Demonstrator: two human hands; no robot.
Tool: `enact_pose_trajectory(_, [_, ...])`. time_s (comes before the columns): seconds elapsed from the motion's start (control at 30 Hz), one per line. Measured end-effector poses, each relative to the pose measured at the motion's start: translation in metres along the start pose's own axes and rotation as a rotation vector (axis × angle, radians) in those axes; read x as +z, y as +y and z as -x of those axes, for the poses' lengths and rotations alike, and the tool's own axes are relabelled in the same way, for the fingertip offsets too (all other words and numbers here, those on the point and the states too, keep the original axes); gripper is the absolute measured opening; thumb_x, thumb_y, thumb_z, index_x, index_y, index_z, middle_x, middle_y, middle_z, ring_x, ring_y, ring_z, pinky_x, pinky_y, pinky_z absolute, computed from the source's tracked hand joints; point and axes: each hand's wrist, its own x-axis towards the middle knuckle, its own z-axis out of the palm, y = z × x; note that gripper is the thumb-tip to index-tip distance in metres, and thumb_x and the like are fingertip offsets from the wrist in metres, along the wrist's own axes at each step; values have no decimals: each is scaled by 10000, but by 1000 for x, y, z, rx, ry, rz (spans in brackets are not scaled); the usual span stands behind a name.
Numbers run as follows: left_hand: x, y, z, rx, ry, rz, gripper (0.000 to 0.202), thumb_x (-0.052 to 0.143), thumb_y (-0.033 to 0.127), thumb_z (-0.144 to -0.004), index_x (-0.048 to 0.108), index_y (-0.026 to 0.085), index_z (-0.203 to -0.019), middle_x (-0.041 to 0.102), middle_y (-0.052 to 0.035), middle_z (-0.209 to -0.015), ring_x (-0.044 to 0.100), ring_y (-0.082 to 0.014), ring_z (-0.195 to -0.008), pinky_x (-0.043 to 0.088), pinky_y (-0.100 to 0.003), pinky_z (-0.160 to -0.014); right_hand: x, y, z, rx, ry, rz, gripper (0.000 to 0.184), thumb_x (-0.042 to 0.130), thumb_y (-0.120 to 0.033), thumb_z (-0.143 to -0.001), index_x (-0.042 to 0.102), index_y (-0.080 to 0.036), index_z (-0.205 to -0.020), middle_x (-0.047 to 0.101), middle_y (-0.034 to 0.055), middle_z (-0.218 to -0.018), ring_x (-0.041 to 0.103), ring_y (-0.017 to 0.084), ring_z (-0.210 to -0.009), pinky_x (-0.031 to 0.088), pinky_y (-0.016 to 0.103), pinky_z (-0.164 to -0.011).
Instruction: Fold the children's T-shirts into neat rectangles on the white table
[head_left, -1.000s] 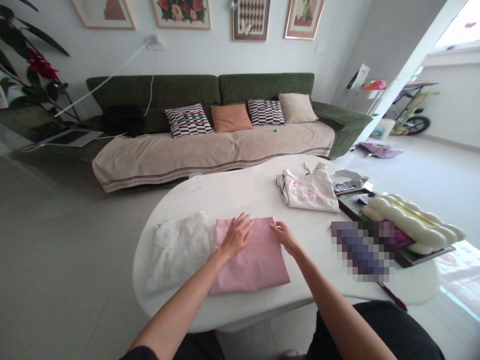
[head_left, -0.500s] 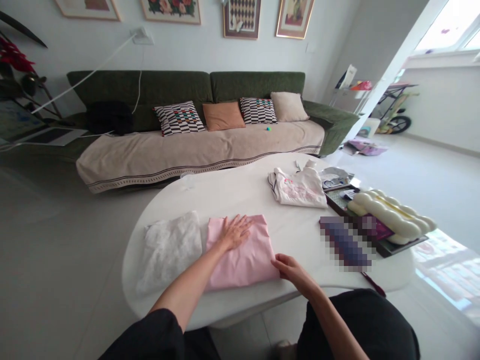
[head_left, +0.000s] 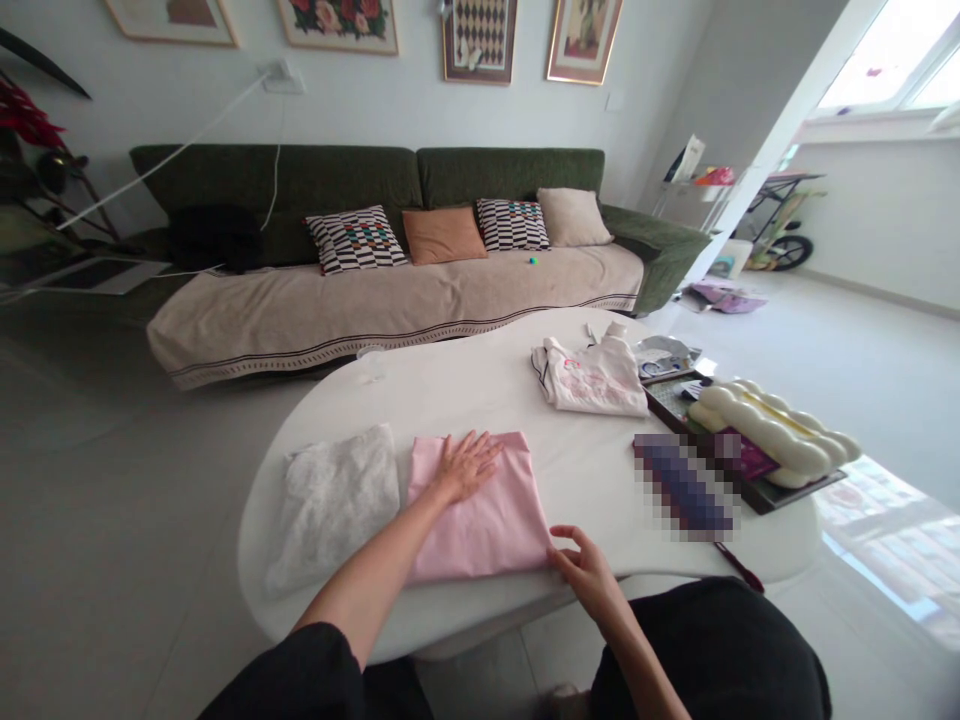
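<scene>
A folded pink cloth (head_left: pixel 480 530) lies near the front edge of the white table. My left hand (head_left: pixel 469 468) rests flat on its upper part, fingers spread. At the cloth's lower right corner is my right hand (head_left: pixel 585 568), its fingertips against the edge and its index finger lifted apart from the others. To the left lies a folded light grey, fuzzy-looking cloth (head_left: pixel 341 500), partly behind my left forearm. A folded white garment with a pink print (head_left: pixel 596 380) sits farther back on the right.
The white table (head_left: pixel 442 380) has a rounded edge. On its right stand a dark tray (head_left: pixel 765 497), a cream bubble-shaped box (head_left: pixel 772 425) and a pixel-blurred item (head_left: pixel 682 485) with a dark handle. Behind is a green sofa (head_left: pixel 510 170) with cushions.
My right hand has slid slightly down along the cloth's right edge to the corner, and its pinching fingers have come apart. My left hand stays flat on the cloth. The view has shifted slightly.
</scene>
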Motion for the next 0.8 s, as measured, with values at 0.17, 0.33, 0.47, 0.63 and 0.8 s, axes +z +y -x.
enact_pose_trajectory(0.17, [0,0,0,7,-3,-9,475,209,519,-886,202,422,-1351,201,38,-1459,122,-251,-1337,56,-600,-1017,21,-44,-35,-379,325,477,413,329,-338,-857,462,-137,-1193,493,163,-1236,439,245,-1162,376,402,-917])
enact_pose_trajectory(0.33, [7,-5,-1,19,33,-55,451,234,444,-903,232,395,-1352,215,35,-1455,149,-243,-1331,75,-599,-1018,65,-58,-88,-498,146,813,505,254,-304,-896,301,-106,-1358,238,118,-1435,118,213,-1338,201,412,-1045])
enact_pose_trajectory(0.47, [10,-7,-3,29,38,-61,448,233,399,-910,200,409,-1357,206,45,-1457,151,-235,-1332,93,-590,-1024,78,-39,-105,-304,153,933,608,226,-474,-895,187,-137,-1400,161,82,-1460,32,217,-1347,171,442,-1039])
enact_pose_trajectory(0.63, [5,-11,-2,48,-11,-64,476,262,368,-907,148,402,-1368,183,24,-1464,147,-228,-1335,103,-577,-1028,78,-35,-102,-239,211,967,685,207,-565,-867,122,-158,-1411,71,65,-1474,21,214,-1346,132,463,-1039])
enact_pose_trajectory(0.8, [-8,-52,18,-91,66,-119,451,251,436,-901,231,399,-1350,222,5,-1454,142,-246,-1336,57,-596,-1018,77,-40,-100,-218,197,984,728,250,-579,-845,100,-152,-1414,59,73,-1476,10,228,-1344,121,469,-1037])
